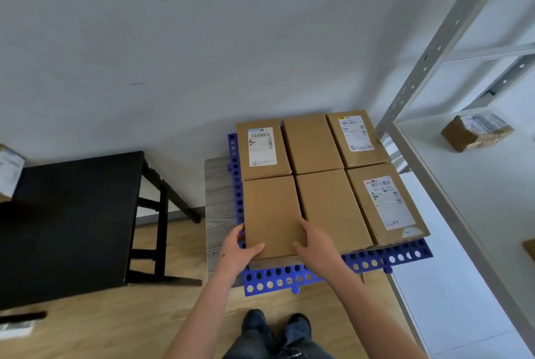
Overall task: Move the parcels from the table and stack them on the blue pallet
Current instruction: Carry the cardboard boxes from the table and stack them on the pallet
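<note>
Several brown cardboard parcels lie flat in two rows on the blue perforated pallet point(292, 277) by the wall. Both hands are on the plain front-left parcel point(270, 208). My left hand point(238, 248) grips its near-left corner, thumb on top and fingers down the side. My right hand point(314, 244) holds its near-right corner, fingers reaching between it and the plain front-middle parcel point(333, 205). The front-right parcel point(385, 202) and two back parcels point(262, 147) point(357, 134) carry white labels; the back-middle one point(311, 141) is plain.
A black table point(72, 214) stands at the left, with part of a parcel point(8, 170) at its far left edge. A grey metal rack point(434, 49) with white shelves is on the right, one taped parcel point(474, 130) on a shelf. My feet point(275, 327) stand on wood floor.
</note>
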